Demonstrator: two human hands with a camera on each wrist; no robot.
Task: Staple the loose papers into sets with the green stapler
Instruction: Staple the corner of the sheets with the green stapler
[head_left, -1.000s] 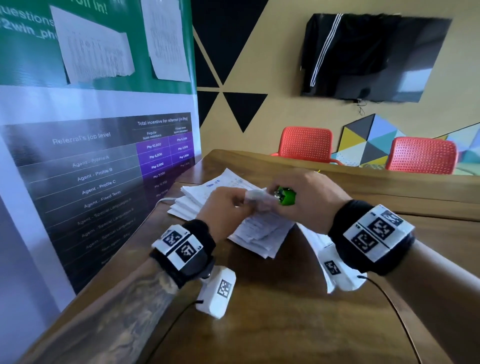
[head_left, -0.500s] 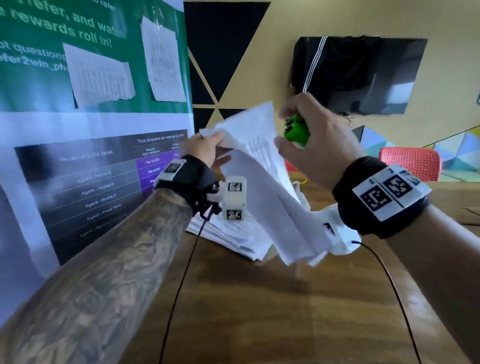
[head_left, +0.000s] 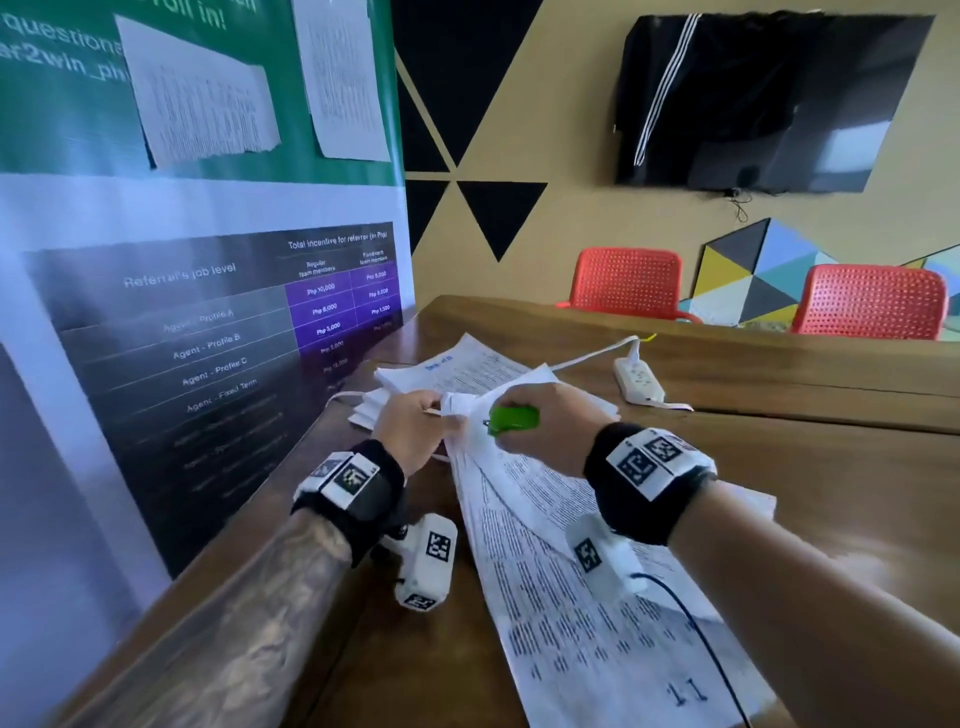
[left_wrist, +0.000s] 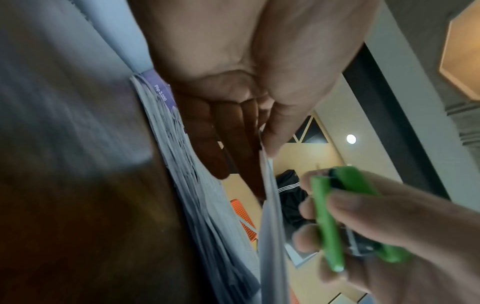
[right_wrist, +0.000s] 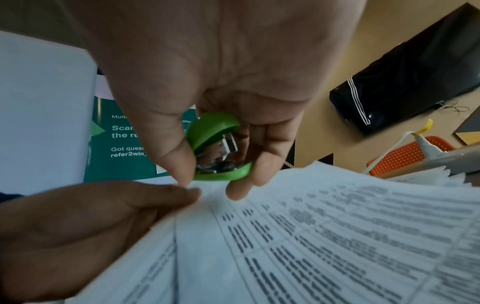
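Note:
My left hand pinches the top corner of a set of printed sheets that slopes down toward me over the wooden table. My right hand grips the small green stapler, right beside that pinched corner. The right wrist view shows the green stapler between thumb and fingers, its mouth just above the sheets' corner. From the left wrist, the stapler is just right of the paper edge. A loose stack of papers lies behind both hands.
A white power strip with its cable lies on the table to the right of the stack. A printed banner stands along the table's left edge. Two red chairs stand behind the table's far side.
Half a second ago both hands held the sheets and stapler raised in the air; now they have come down to the table, with the sheets spread toward me.

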